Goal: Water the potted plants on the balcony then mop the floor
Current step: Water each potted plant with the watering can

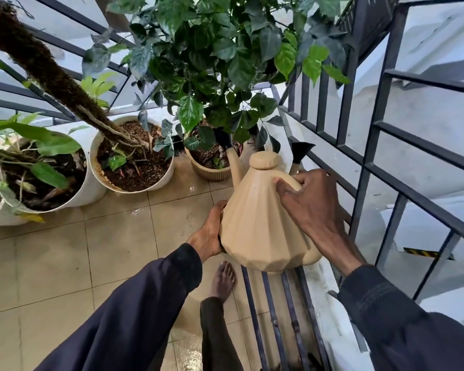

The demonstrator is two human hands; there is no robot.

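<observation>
i judge this to be the watering step, with the mopping not yet begun; no mop is in view. the watering can [257, 223] is held in the air over the tiled floor [118, 236], close beside the railing [386, 103], tipped forward. its black spout head [223, 139] reaches under the leaves and sits over the soil of the ribbed pot [212, 174]. i cannot tell whether water is coming out.

the right grip [306, 199], a bare hand, comes in from above with the wrist bent down. its fingers are curled round the can's top handle and the thumb is laid along the shoulder of the body. the left grip [208, 231] is spread flat against the can's lower left side, palm pressing in to steady the weight. both forearms are in dark sleeves, reaching forward from the bottom of the view.

a second can [312, 255] of the same colour seems to sit just behind the held one, and its black head [302, 151] shows near the rail.

next, i think, the can needs a steeper tilt to finish this pot. then it needs a swing left to the white pot [97, 159] and the larger one [91, 188] beside it. that calls for keeping the spout low, clear of the leaning mossy trunk. the tiles glint as if wet, so my bare foot [224, 277] could slip.
</observation>
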